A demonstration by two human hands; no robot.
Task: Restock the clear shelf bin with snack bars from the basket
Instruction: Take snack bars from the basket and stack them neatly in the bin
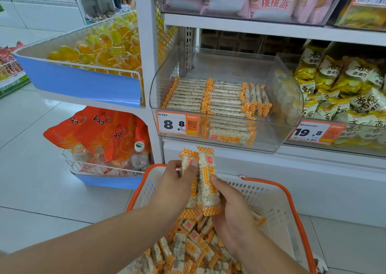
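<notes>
My left hand (pixel 175 181) and right hand (pixel 231 209) each grip snack bars (pixel 205 181) above the basket (pixel 292 198). The clear bin (pixel 292 104) sits at twelve o'clock. A loose grip could spill bars while lifting.

white snack bars (pixel 208 181) with orange-checkered ends, white basket (pixel 269 198) with orange rim, clear bin (pixel 288 98)

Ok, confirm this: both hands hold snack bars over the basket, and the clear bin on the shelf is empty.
Not empty. The head view shows the bin already holding rows of bars. The rest stands: left hand and right hand hold bars over the basket.
</notes>
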